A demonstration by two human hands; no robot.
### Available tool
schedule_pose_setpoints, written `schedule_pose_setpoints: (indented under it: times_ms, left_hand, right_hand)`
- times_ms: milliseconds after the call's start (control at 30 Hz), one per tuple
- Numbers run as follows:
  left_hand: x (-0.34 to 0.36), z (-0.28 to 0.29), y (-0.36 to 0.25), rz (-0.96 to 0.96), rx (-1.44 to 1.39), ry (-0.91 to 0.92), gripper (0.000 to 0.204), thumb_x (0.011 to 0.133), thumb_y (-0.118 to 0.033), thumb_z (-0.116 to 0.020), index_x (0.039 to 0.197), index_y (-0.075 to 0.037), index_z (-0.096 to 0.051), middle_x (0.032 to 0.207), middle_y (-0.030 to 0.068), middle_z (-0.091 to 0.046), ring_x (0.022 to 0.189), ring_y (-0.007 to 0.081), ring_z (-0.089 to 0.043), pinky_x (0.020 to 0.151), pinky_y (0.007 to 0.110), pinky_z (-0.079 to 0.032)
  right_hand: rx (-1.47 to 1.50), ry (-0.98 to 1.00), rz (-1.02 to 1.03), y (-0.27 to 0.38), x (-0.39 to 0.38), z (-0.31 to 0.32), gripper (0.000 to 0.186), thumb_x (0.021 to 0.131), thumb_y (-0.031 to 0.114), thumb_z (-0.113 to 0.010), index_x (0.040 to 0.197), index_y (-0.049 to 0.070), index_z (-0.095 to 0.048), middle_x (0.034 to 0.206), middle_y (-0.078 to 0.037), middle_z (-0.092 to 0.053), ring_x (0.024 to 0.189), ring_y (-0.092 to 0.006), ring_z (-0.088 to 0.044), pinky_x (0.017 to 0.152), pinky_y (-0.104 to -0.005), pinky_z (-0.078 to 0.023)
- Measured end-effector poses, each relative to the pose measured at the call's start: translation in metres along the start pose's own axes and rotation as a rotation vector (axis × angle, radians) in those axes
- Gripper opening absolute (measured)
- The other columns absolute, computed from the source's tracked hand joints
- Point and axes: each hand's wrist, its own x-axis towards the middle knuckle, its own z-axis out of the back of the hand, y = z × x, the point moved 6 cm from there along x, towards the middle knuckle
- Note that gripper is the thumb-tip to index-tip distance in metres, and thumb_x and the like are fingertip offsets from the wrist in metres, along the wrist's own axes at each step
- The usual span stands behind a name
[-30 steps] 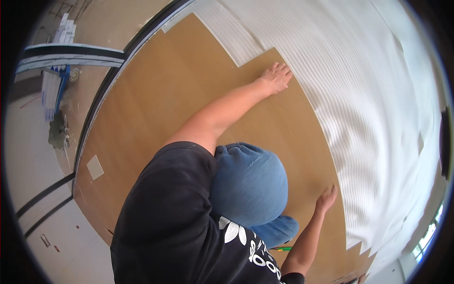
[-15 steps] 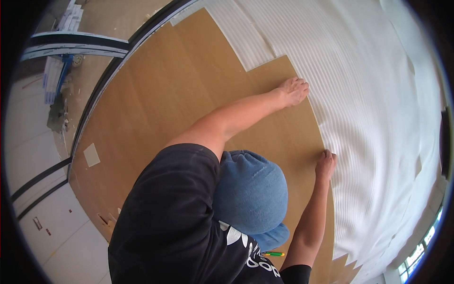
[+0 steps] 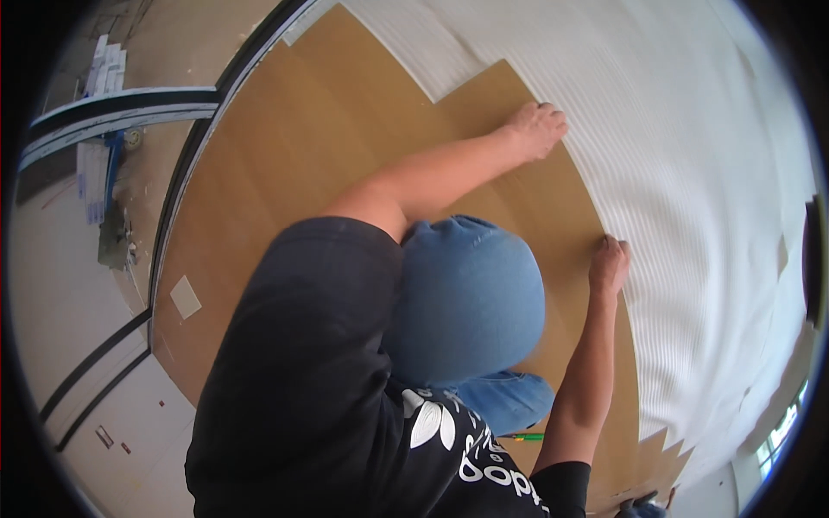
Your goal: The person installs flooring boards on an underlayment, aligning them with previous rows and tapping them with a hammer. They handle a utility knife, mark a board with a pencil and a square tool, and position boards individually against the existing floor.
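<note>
My left hand (image 3: 535, 131) has its fingers curled over the outer edge of the wood-look flooring (image 3: 224, 216), near a stepped notch. Lower along that same edge, my right hand (image 3: 610, 257) is closed, fingertips hooked at the seam. Beyond the edge lies white ribbed underlay (image 3: 691, 173), rippled in places. My bent blue-jeaned knee (image 3: 466, 302) rests on the flooring, and a small green-and-yellow tool (image 3: 527, 437) lies partly hidden beside my leg.
A dark-framed glass partition (image 3: 207, 112) runs along the left, with long pale packages (image 3: 99, 155) beyond it. A small pale square (image 3: 186, 297) sits on the flooring. Dark objects (image 3: 643, 508) appear at the bottom right, with a window (image 3: 781, 423) at the far right.
My right hand has moved forward along the flooring's edge, closer to my left. My left hand has shifted right, and its spread fingers have curled over the edge.
</note>
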Motion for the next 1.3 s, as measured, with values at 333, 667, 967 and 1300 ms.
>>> schedule_pose_setpoints:
  times_ms: [333, 667, 967, 1300]
  left_hand:
    - [0.002, -0.053, 0.014, -0.017, -0.052, 0.088, 0.050, 0.098, -0.035, -0.059, 0.138, -0.005, -0.057, 0.145, 0.0186, -0.054, 0.139, 0.0367, -0.046, 0.118, 0.050, -0.036]
    - [-0.002, -0.061, -0.003, -0.087, 0.070, 0.145, 0.061, 0.104, -0.028, -0.056, 0.155, -0.002, -0.038, 0.160, 0.0199, -0.038, 0.150, 0.0361, -0.034, 0.121, 0.049, -0.031]
    - [0.069, -0.017, -0.167, -0.304, -0.005, 0.155, 0.053, 0.098, -0.017, -0.064, 0.147, -0.002, -0.049, 0.140, 0.0215, -0.055, 0.131, 0.0399, -0.051, 0.111, 0.049, -0.039]
    - [0.099, -0.016, -0.722, -1.153, -0.285, 0.446, 0.047, 0.085, -0.008, -0.073, 0.131, -0.006, -0.061, 0.122, 0.0106, -0.063, 0.115, 0.0305, -0.059, 0.098, 0.044, -0.046]
  right_hand:
    - [-0.456, 0.249, 0.097, 0.005, -0.001, -0.042, 0.029, 0.095, 0.020, -0.055, 0.112, 0.006, -0.074, 0.123, -0.014, -0.065, 0.121, -0.0294, -0.056, 0.109, -0.0443, -0.040]
    - [0.287, -0.351, -0.385, -0.123, -0.160, -0.030, 0.051, 0.092, 0.022, -0.063, 0.139, 0.004, -0.057, 0.157, -0.018, -0.043, 0.147, -0.0357, -0.038, 0.122, -0.0538, -0.028]
    - [0.064, -0.313, -1.188, -0.466, -0.462, -0.064, 0.051, 0.104, 0.033, -0.050, 0.145, 0.003, -0.050, 0.157, -0.023, -0.042, 0.147, -0.0393, -0.037, 0.121, -0.0512, -0.033]
    - [-0.095, -0.552, -1.559, -0.657, -0.580, -0.067, 0.052, 0.104, 0.032, -0.047, 0.150, 0.007, -0.048, 0.160, -0.011, -0.043, 0.148, -0.0328, -0.036, 0.123, -0.0483, -0.027]
